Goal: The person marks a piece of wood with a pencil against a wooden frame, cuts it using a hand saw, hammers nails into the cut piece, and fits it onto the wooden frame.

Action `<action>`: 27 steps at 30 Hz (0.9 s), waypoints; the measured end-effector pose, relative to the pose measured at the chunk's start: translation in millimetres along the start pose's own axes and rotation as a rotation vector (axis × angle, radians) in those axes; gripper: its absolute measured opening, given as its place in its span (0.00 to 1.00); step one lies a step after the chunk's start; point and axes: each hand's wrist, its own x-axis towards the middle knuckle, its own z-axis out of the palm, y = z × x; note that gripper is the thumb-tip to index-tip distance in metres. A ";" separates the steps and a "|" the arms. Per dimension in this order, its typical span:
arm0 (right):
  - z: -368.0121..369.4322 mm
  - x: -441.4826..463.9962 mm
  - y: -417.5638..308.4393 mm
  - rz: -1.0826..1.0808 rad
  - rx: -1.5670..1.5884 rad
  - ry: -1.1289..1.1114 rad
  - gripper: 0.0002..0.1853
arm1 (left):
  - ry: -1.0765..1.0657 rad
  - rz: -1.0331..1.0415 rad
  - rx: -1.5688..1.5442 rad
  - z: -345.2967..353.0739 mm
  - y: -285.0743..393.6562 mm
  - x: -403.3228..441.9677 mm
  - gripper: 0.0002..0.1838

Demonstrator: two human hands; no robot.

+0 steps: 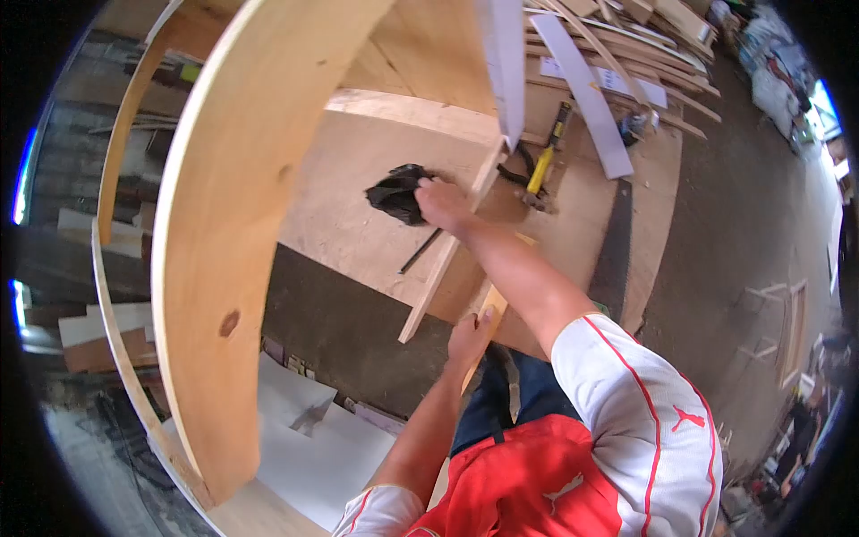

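Note:
On the plywood board point(331, 170), my right hand point(441, 202) is closed at the edge of a crumpled black plastic bag point(394, 194), its fingers partly inside or against it. Lower down, my left hand point(472, 336) is wrapped round a narrow light wooden strip point(501, 300). A thin dark rod point(420, 251) lies on the board below the bag. Between the bag and my body runs a long wooden batten point(438, 277). What my right fingers pinch inside the bag is hidden.
A large curved wooden panel point(233, 224) stands at the left. A yellow hammer point(544, 161), a handsaw point(614, 251) and a pale strip point(586, 98) lie on the right part of the work surface. Wood offcuts point(644, 54) are piled behind. White sheets point(331, 465) lie below.

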 end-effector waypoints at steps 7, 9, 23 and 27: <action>-59.3 -21.7 -12.5 -0.116 0.240 0.325 0.04 | 0.052 0.138 0.001 16.7 12.2 12.2 0.31; -81.5 -34.7 -11.8 -0.092 0.237 0.391 0.03 | 0.014 0.152 0.084 21.4 23.6 16.8 0.30; -172.2 -196.6 111.1 0.216 0.267 0.711 0.14 | 0.259 0.422 0.347 66.2 90.7 45.4 0.19; -191.1 -209.5 141.7 0.241 0.104 0.657 0.13 | 0.270 0.482 0.402 66.3 114.1 55.0 0.17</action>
